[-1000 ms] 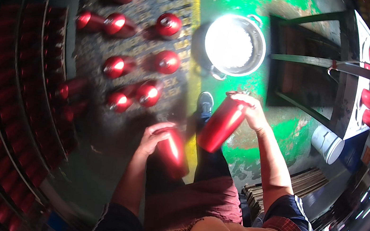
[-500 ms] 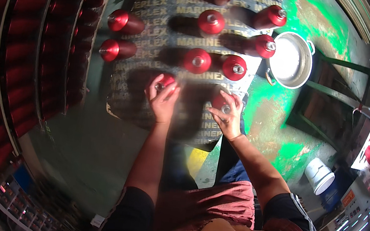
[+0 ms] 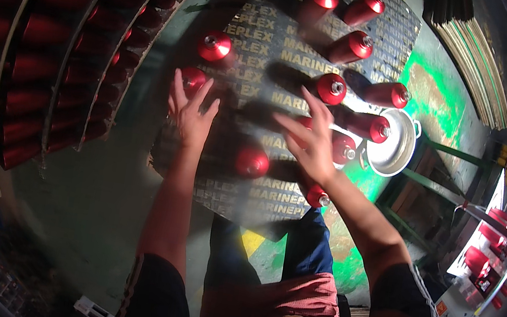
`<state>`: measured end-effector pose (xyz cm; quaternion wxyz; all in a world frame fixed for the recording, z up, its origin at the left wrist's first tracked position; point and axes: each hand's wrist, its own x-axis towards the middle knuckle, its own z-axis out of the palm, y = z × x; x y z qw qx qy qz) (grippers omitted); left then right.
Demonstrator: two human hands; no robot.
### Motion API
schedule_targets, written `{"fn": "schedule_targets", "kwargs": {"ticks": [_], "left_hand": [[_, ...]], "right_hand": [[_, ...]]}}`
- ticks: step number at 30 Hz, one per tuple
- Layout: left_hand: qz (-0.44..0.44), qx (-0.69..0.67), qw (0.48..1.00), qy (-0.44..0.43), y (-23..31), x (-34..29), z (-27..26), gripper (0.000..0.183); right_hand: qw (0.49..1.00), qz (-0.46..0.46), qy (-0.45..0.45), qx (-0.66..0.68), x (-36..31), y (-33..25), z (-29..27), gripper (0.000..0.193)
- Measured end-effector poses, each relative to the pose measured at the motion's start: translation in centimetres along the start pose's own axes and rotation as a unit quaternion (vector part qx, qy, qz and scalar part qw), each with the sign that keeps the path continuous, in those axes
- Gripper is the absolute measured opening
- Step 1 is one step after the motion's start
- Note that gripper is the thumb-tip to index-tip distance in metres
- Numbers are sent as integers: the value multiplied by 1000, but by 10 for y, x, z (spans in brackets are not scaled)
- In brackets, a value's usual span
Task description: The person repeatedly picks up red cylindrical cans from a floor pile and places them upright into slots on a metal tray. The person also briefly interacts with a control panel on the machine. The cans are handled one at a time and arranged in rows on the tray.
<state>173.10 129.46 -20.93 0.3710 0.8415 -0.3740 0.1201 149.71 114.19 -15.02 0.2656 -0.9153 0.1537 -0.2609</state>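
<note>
Hands [image 3: 191,113] lifted off spools [image 3: 252,161] (now open).

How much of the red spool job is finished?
Done so far: about ten red thread spools stand on the dark printed board. In hand: both hands are open, holding nothing. The left hand reaches over a spool at the board's left edge; the right hand is spread over spools in the middle. Left: the racks on the left are packed with red spools.
</note>
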Motion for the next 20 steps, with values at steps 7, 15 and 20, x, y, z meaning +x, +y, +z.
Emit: {"fn": "schedule_targets", "kwargs": {"ticks": [7,15,20], "left_hand": [[-8,-107,991,85,-47,19,38,38],[12,-97,991,90,-64,21,43,35],[-2,-109,990,87,-82,24,44,30]], "right_hand": [[995,-42,-36,-83,189,2,171,55],[996,-49,68,-35,204,28,199,48],[999,-35,18,17,184,37,199,50]]}}
